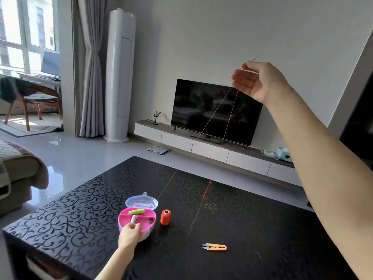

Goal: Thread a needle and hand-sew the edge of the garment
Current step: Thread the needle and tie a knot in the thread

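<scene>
Raised well above the table (262,229), the right hand (260,81) had thumb and forefinger closed on the needle (255,58), whose thin end stuck up past the knuckles. Two strands of red thread (214,114) ran from that hand down in front of the TV (216,112), spreading apart as they dropped. They crossed the table's far edge. One strand landed near the lid (141,202). The other ended in a loose tangle on the dark top, right of the orange spool (165,217).

Low at the near side, the left hand (130,235) reached into the pink box (150,228), its fingertips pinched on a white spool (133,219). A yellow-green spool (138,211) lay in the compartment behind it. The clear lid stood open at the back of the box. The orange spool stood upright just beside the box, not touching it.

Orange snips (215,247) lay flat nearer the front edge, well apart from spool and box.

A small logo sat on the TV's lower bezel, too small to read. No writing could be made out on the spools, box or snips.

Bare patterned tabletop stretched right of the snips and between the box and the left edge. The box sat well in from every edge.
</scene>
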{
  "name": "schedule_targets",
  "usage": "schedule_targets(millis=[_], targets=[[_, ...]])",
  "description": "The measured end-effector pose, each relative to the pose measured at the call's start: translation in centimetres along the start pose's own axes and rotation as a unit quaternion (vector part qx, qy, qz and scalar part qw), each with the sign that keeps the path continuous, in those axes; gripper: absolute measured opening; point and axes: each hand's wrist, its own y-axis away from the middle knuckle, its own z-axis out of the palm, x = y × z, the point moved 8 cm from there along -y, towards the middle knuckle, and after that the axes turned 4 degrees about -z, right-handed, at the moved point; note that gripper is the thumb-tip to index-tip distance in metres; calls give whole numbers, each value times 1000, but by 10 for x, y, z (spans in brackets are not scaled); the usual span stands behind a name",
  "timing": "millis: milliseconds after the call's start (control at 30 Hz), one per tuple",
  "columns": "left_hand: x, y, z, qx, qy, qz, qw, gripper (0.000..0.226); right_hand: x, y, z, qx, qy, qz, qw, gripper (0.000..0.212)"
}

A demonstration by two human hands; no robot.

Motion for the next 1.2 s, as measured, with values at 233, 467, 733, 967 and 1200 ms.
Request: schedule_targets(millis=[233, 467, 733, 967, 1200], targets=[[1, 40, 16, -130, 255, -53, 957, 51, 0, 0, 7, -4, -36, 6, 999, 15], [55, 87, 74, -267, 115, 53, 955, 77, 5, 3, 23, -31, -80, 29, 996, 19], [82, 105, 117, -297, 85, 107, 945, 54, -10, 4, 27, -40, -130, 27, 990, 25], [103, 114, 134, -297, 90, 141, 940, 15, -29, 2, 26, -48, -138, 10, 989, 26], [47, 82, 96, -212, -37, 143, 966, 11, -36, -6, 0, -14, -160, -6, 987, 26]])
